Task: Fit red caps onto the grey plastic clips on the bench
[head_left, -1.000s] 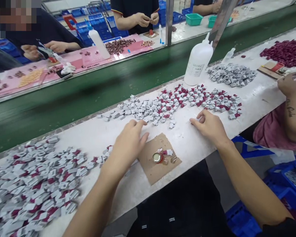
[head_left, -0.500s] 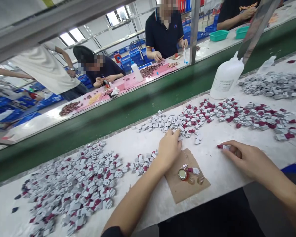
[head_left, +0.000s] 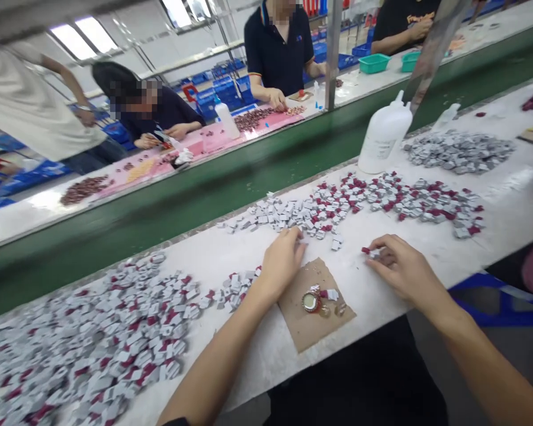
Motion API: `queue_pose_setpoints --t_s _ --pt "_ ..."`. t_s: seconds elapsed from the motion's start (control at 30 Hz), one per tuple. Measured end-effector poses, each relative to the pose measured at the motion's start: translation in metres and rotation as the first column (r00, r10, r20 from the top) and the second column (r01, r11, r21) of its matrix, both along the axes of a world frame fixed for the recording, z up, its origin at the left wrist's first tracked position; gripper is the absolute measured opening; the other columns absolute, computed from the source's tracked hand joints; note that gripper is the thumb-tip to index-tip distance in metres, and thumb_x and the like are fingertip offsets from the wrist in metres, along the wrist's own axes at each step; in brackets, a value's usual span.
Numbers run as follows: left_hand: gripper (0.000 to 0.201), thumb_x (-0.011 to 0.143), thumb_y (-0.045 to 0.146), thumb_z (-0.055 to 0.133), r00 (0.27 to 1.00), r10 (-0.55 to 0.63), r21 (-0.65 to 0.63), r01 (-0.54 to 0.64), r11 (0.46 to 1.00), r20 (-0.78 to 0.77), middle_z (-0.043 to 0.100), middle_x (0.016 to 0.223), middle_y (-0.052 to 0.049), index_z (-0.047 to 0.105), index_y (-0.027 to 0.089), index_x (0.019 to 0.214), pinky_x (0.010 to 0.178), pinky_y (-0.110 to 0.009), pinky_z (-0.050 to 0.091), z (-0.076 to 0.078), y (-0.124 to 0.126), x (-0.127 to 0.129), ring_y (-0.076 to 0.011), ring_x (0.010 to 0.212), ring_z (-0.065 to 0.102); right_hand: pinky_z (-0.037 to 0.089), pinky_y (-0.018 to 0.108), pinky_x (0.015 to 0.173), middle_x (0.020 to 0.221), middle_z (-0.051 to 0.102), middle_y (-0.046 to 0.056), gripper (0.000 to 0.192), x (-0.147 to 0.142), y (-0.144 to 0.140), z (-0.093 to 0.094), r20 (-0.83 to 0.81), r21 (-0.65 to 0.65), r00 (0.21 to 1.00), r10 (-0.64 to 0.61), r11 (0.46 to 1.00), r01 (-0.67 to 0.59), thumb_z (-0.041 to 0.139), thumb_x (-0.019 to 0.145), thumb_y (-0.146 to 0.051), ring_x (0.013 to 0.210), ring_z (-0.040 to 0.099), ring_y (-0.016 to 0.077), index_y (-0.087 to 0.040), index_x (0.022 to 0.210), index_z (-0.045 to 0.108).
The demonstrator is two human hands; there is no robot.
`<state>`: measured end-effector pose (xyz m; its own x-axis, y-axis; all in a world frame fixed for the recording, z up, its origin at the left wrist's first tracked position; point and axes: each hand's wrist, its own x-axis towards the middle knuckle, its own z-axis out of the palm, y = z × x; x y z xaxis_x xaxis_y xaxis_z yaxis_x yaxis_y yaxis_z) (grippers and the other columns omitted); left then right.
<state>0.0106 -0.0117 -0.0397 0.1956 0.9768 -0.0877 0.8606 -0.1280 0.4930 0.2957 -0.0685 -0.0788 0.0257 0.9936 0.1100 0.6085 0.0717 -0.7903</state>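
My white surface looks smooth and a bit shiny. The brown cardboard on it is matt and rough. On the cardboard sits a shiny metal cap. The bottle is cloudy plastic.

A small grey-and-red piece lies flat on the white bench, pinched at fingertips

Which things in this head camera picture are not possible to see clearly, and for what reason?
- Left hand, head view: fingertips reach the grey pieces; whether they grip one is hidden by the hand's back.
- Right hand: a small red-and-grey piece at its fingertips, too small to show shape.
- Bottle cap on the cardboard: contents blurred.
- White bottle: label unreadable.
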Motion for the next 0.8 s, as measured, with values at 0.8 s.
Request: queue_pose_setpoints --t_s 0.8 --pt "0.015 0.102 0.011 0.061 0.983 -0.073 -0.042 0.081 0.996 0.169 0.079 0.094 -0.008 0.073 0.02 0.104 0.085 -0.039 0.058 -0.003 0.011 0.029 -0.0261 0.087 0.074 0.065 0.042 0.082 0.102 0.081 0.01 0.022 0.003 -0.005 0.002 -0.031 0.039 0.996 -0.078 0.996 0.079 0.067 0.097 -0.033 0.087 0.077 0.0263 -0.023 0.111 0.081"
